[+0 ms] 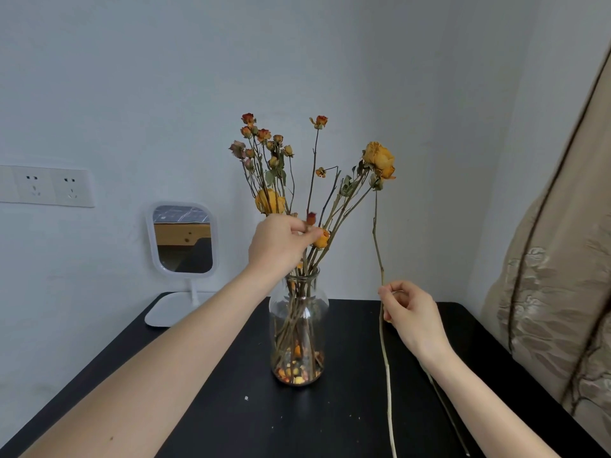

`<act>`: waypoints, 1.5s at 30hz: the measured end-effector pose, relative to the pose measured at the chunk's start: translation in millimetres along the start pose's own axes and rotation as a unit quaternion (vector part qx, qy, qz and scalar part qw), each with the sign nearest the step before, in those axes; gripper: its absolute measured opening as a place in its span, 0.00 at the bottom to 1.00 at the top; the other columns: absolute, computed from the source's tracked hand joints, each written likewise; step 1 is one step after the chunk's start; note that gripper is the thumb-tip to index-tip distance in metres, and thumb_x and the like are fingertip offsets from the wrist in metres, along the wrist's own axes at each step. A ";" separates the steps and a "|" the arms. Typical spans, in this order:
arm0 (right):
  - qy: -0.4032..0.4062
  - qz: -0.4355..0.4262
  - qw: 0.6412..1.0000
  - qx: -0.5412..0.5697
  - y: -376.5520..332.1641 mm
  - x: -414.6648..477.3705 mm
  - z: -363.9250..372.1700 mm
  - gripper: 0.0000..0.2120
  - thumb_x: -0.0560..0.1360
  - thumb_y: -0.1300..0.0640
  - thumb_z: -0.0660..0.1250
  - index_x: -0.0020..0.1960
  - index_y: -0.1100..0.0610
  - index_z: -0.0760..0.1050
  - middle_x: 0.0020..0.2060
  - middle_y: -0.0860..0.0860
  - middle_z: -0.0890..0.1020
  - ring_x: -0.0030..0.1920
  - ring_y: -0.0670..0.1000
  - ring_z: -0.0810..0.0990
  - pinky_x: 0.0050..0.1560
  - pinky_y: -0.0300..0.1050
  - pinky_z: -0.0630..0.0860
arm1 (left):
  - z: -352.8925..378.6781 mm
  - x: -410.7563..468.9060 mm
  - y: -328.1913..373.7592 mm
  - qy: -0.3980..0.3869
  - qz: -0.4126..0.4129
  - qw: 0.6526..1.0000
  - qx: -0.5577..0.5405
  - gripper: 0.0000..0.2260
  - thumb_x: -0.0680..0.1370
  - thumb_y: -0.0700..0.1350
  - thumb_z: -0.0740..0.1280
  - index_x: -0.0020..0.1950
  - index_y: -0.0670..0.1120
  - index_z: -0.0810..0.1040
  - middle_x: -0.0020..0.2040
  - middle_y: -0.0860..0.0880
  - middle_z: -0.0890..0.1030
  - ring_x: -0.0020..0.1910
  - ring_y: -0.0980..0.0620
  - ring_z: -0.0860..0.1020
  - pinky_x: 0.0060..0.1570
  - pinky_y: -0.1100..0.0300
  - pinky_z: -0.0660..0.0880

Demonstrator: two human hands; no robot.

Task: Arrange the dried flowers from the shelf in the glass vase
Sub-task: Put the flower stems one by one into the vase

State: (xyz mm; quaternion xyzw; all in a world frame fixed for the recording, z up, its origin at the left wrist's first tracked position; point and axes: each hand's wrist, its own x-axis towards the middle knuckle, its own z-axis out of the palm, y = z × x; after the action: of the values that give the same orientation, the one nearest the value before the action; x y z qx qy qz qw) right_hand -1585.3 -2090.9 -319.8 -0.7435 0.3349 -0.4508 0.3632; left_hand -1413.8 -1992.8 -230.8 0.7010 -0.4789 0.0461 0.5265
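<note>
A clear glass vase (pixel 299 312) stands in the middle of a black table (pixel 231 408), holding several dried rose stems (pixel 264 150) with orange and yellow heads; loose petals lie at its bottom. My left hand (pixel 281 242) is above the vase mouth, its fingertips pinching a thin stem with a small red bud (pixel 311 218). To the right of the vase, my right hand (pixel 408 312) holds a long, upright dried stem (pixel 383 342) whose top ends by the large yellow rose heads (pixel 378 158); I cannot tell if they are joined. This stem is outside the vase.
A white-framed standing mirror (pixel 182 239) sits at the table's back left, against the wall. Wall sockets (pixel 49 186) are at the left. A beige patterned curtain (pixel 558 276) hangs along the right edge. A small white crumb (pixel 246 398) lies on the table.
</note>
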 end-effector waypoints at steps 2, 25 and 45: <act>-0.003 0.001 1.000 0.002 0.5 0.2 0.6 0.04 0.78 0.56 0.63 0.46 0.55 0.75 0.28 0.50 0.76 0.31 0.46 0.75 0.36 0.35 0.72 | 3.1 4.1 0.1 -0.018 -0.005 0.999 0.047 0.11 0.72 0.53 0.70 0.49 0.47 0.83 0.53 0.46 0.82 0.56 0.47 0.77 0.52 0.54 0.73; 0.031 -0.118 0.991 0.060 -61.6 31.6 -22.2 0.09 0.80 0.56 0.57 0.42 0.50 0.69 0.31 0.48 0.76 0.26 0.43 0.69 0.29 0.37 0.67 | 35.4 -47.7 -85.0 -0.023 -0.100 0.994 -0.037 0.32 0.66 0.57 0.74 0.63 0.46 0.67 0.57 0.52 0.70 0.58 0.53 0.71 0.56 0.59 0.71; 0.179 -0.206 0.957 0.099 -170.6 86.4 -21.4 0.13 0.79 0.59 0.53 0.37 0.49 0.61 0.30 0.47 0.68 0.31 0.49 0.67 0.37 0.46 0.65 | 47.4 -26.6 -100.2 -0.071 -0.117 0.984 -0.113 0.20 0.69 0.48 0.74 0.54 0.57 0.67 0.45 0.64 0.74 0.43 0.68 0.72 0.36 0.74 0.64</act>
State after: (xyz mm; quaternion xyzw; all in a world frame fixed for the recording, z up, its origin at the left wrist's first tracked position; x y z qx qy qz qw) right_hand -1543.9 -2080.0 -132.2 -0.6637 0.1876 -0.6726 0.2682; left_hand -1376.8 -2014.7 -336.4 0.6892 -0.4320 -0.1202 0.5691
